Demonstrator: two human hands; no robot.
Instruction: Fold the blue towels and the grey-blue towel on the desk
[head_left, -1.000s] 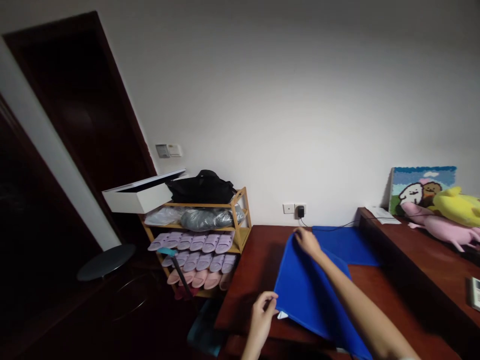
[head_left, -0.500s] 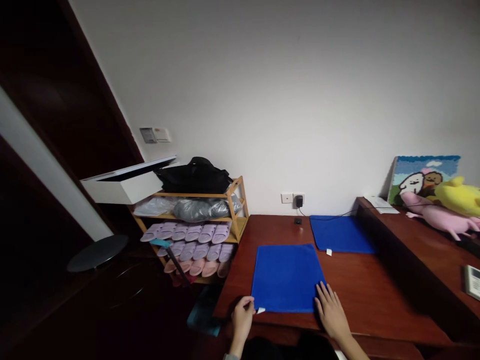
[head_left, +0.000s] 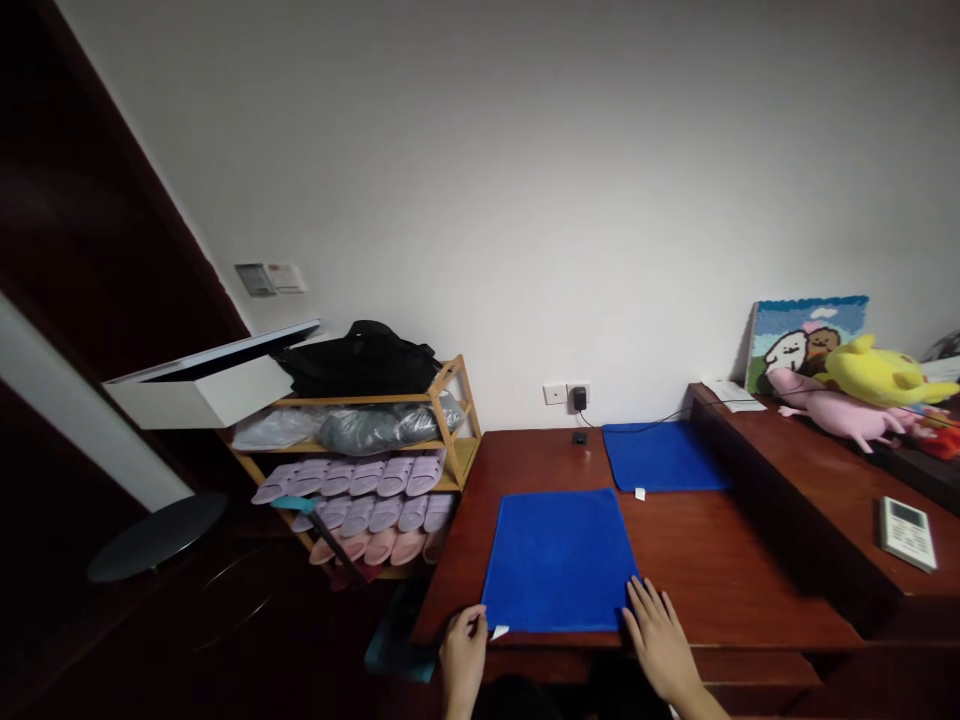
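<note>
A blue cloth lies flat on the brown wooden table, its white tag poking out at the front left corner. At that corner my left hand is closed, thumb and fingertips pinched together at the cloth's left edge. My right hand rests with fingers spread, fingertips on the front right corner of the cloth and the wood beside it. Farther back on the table lies a second blue cloth, also with a white tag.
A raised brown ledge on the right holds plush toys, a picture panel and a white remote-like device. A black adapter trails a cable over the back cloth. Left stands a shoe rack with slippers and a black bag.
The view has turned slightly to the right, so the scene sits farther left. Both hands keep nearly the same places at the front cloth's corners, and the cloth still lies flat.
</note>
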